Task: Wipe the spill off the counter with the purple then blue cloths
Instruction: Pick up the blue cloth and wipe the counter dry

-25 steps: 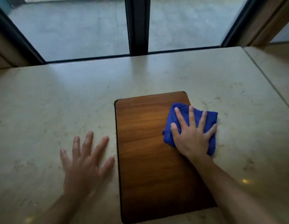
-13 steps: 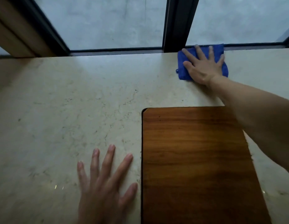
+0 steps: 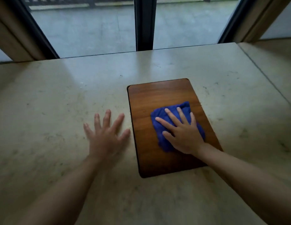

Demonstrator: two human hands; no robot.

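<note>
Blue cloth (image 3: 159, 114) under flat right hand (image 3: 183, 135) on wooden board (image 3: 157, 93); left hand (image 3: 105, 137) splayed on counter (image 3: 60, 95).

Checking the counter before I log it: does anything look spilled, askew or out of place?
No spill shows. The wooden board lies slightly askew on the marble counter, and the blue cloth is bunched.

dim daylight from the window (image 3: 100, 30) glares on the counter (image 3: 76, 82); left hand (image 3: 105, 137) blurred, edges bowed.
</note>
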